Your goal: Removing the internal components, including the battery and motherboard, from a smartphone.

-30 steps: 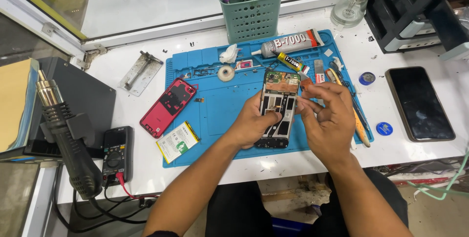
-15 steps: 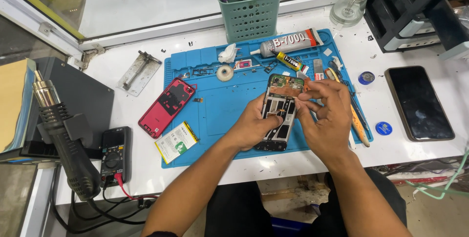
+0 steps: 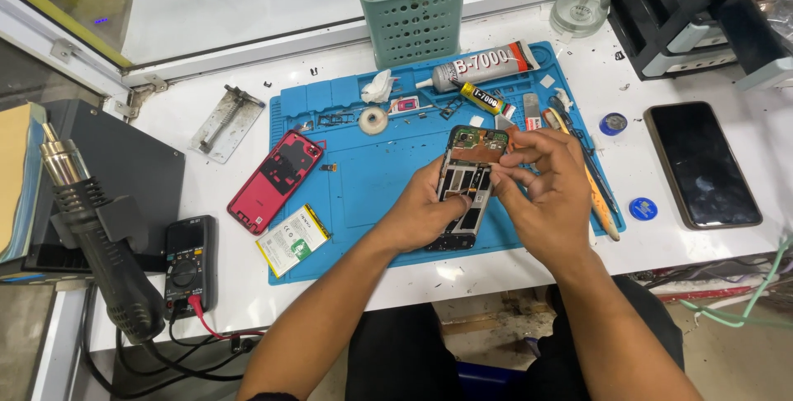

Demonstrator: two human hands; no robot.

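Little has shifted since before: the opened phone (back cover off) is still gripped by the left hand on the blue mat, right hand fingers pinched narrowly over its upper part.

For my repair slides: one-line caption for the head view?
Both hands, left hand and right hand, work an opened phone over a blue mat.

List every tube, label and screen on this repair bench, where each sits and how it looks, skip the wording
Large grey glue tube: back of the blue mat, lying sideways, red cap end.
Small yellow-and-black glue tube: just below it, tilted.
White-and-green labelled flat battery: mat's front left corner.
Black multimeter with dark screen: left of the mat.
Black dark-screened phone: right, on the white table.
Opened phone: held in the left hand.
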